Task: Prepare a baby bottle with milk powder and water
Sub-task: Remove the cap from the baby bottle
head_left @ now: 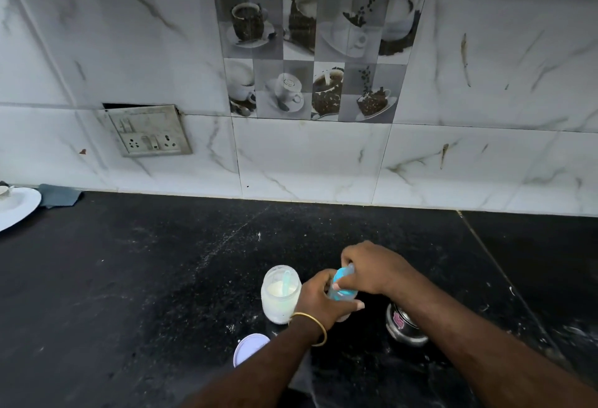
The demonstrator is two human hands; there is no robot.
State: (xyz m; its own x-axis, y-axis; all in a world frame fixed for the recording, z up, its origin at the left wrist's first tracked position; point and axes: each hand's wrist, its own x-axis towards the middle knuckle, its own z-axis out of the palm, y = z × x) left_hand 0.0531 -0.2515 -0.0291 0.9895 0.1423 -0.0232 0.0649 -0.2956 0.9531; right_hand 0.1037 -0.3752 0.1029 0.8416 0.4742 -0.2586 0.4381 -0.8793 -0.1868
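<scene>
A clear baby bottle with a blue cap (342, 287) stands on the black counter, mostly hidden by both hands. My left hand (320, 300) grips the bottle's body from the left. My right hand (372, 270) curls over the blue cap from above. Just left of the bottle is an open glass jar of white milk powder (280, 294) with a pale blue scoop standing in it. The jar's white lid (249, 347) lies flat on the counter in front of it.
A small steel vessel (404, 325) sits to the right under my right forearm. A white plate (14, 207) and a grey cloth (60, 195) lie at the far left by the tiled wall. A socket panel (149, 130) is on the wall.
</scene>
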